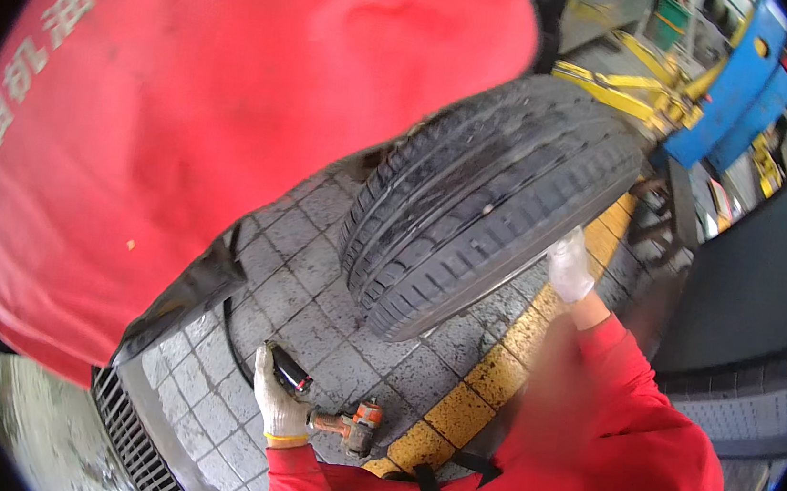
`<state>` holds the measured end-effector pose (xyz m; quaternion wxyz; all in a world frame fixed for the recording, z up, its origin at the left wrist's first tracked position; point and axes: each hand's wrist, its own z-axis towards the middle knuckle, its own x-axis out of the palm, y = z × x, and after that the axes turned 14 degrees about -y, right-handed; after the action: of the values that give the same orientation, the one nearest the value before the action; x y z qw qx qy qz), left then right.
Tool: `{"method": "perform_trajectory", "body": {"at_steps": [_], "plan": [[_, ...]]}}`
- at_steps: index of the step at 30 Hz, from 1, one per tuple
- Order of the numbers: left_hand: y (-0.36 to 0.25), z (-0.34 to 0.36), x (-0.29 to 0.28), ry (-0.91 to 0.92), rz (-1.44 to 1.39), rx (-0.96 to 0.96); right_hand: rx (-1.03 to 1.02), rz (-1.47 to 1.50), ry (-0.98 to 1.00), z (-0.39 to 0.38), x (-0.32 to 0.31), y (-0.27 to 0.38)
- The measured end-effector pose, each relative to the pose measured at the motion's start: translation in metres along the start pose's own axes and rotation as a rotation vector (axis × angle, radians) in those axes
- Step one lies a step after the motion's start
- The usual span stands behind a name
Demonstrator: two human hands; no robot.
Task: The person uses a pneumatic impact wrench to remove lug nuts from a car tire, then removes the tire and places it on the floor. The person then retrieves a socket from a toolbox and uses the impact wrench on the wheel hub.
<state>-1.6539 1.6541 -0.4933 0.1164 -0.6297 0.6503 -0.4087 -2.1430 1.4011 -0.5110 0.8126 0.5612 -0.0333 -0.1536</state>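
A black car wheel (pixel 494 203), its wide grooved tread facing me, stands off the middle of the view below a red fender cover. My right hand (pixel 571 267), in a white glove, is up against the wheel's outer side; its fingertips are hidden there. At the lower left my left hand (pixel 277 404), also gloved in white, is closed around the handle of an orange and grey impact wrench (pixel 358 428). A black block with a red edge (pixel 289 369) shows beside the fingers; whether it belongs to the wrench I cannot tell.
The red fender cover (pixel 268 69) fills the upper left. Yellow lift arms (pixel 621 92) and a blue lift post (pixel 736 90) stand at the upper right. A dark panel (pixel 755 274) is on the right. Grey tiles carry a yellow stripe (pixel 462 411); a floor grate (pixel 138 444) lies lower left.
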Motion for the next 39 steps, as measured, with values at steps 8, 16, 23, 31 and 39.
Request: {"method": "perform_trajectory", "body": {"at_steps": [8,16,23,31,39], "plan": [[0.051,0.035,0.036,0.159,0.19,-0.077,0.019,-0.021,-0.169,-0.017,-0.112,-0.062],[0.068,0.036,0.051,0.165,0.293,-0.085,0.161,-0.156,-0.304,-0.044,-0.144,-0.011],[0.071,0.046,0.051,0.173,0.253,-0.058,0.331,0.061,-0.588,-0.025,-0.131,0.035],[0.064,0.039,0.052,0.169,0.347,-0.016,0.476,-0.005,-0.821,0.035,-0.117,0.086],[0.054,0.031,0.048,0.129,0.377,0.136,0.34,-0.292,-0.809,0.139,-0.168,0.021]]}}
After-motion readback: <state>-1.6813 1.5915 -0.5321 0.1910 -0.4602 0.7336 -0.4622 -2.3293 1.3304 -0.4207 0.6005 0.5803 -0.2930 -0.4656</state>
